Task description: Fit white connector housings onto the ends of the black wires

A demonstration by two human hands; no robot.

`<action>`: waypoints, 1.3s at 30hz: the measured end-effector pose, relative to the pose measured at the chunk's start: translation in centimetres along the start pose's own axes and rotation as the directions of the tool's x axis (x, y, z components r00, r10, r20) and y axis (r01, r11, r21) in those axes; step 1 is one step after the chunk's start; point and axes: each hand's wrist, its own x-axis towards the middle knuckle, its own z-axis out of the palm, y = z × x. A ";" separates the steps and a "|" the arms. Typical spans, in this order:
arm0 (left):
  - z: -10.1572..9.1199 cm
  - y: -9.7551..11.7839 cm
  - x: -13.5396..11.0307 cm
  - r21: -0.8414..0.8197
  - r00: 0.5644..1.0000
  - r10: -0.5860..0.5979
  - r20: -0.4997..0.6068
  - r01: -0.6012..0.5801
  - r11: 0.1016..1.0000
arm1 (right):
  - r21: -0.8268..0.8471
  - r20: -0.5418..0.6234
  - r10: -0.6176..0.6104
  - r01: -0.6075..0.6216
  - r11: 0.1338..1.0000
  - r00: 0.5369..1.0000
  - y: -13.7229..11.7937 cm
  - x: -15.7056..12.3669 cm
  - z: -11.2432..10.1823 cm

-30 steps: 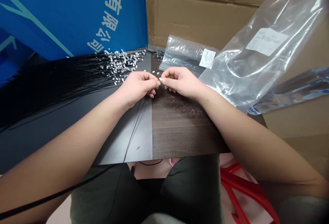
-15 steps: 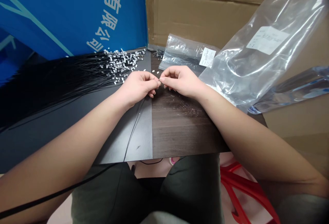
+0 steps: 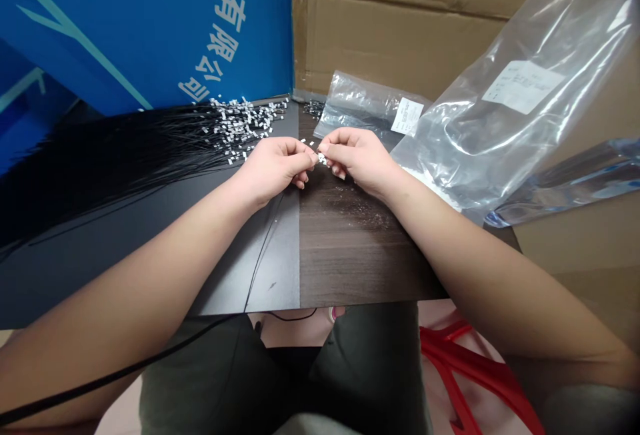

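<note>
My left hand (image 3: pixel 277 170) pinches a thin black wire (image 3: pixel 259 258) between thumb and forefinger. The wire trails down from under the hand toward the table's front edge. A small white piece (image 3: pixel 322 158) shows between the fingertips of both hands. Close by, my right hand (image 3: pixel 356 155) is closed in a pinch, thumb against forefinger, just above the white piece. What its fingertips grip is too small to tell. To the left lies a large bundle of black wires (image 3: pixel 150 138), with many small white ends (image 3: pixel 245 118) fanned out behind my left hand.
Fine scraps (image 3: pixel 367 212) are scattered on the dark wood table (image 3: pixel 350 262). Clear plastic bags (image 3: pixel 505 135) with paper labels lie at the right. A blue printed panel (image 3: pixel 150 22) and cardboard (image 3: pixel 400 28) stand behind. Below the table on the right is a red frame (image 3: pixel 470 362).
The white piece now shows between my fingertips, where only a thin strand was visible before. My hands stay close together. The whole view has shifted slightly.
</note>
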 end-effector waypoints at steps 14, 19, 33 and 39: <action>-4.8 5.0 -1.4 0.569 1.000 -0.003 -0.014 0.011 0.822 | 0.099 -0.295 -0.100 0.135 0.986 0.950 -0.1 2.0 -3.0; -11.3 7.6 -0.9 0.921 0.963 0.248 -0.105 0.000 0.389 | -0.078 -0.307 -0.189 0.173 0.982 0.933 -0.5 2.1 -3.3; -0.9 4.6 -4.7 0.692 0.824 0.306 0.476 -0.566 0.448 | -0.411 -0.233 -0.352 0.236 0.880 0.907 1.2 1.9 -3.8; 11.5 -0.4 -5.3 0.244 0.420 0.391 0.819 -0.872 0.424 | -0.571 -0.141 -0.379 0.237 0.786 0.915 1.5 1.1 -3.4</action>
